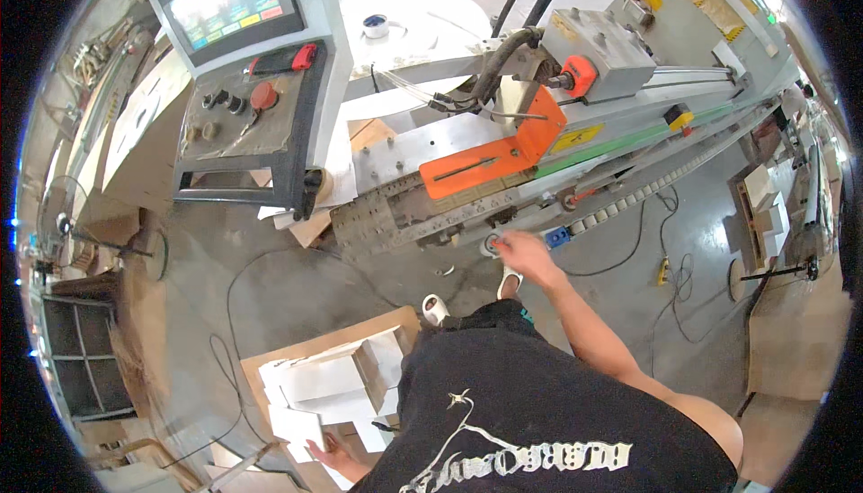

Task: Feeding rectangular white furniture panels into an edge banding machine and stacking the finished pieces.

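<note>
At the lower left, my left hand (pixel 334 458) grips the edge of a white flat-sided piece (pixel 295 425), fingers closed at its right side. The piece is beside a pile of white folded pieces (pixel 328 378) on a brown cardboard sheet (pixel 409 320). My right hand (pixel 529 257) reaches to the machine's front edge, fingers curled together at a small round fitting (pixel 491 244). Whatever its fingertips hold or press is hidden. Just right of that hand is a blue part (pixel 557 237). Above it, an orange bracket (pixel 476 169) lies over the machine bed (pixel 382 210).
A control panel (pixel 238 124) with a lit screen and red button stands at upper left. A segmented cable chain (pixel 629 201) runs along the machine's right side. Black cables (pixel 232 313) cross the floor. Stacked boxes (pixel 766 210) stand at right, a dark-framed crate (pixel 79 349) at left.
</note>
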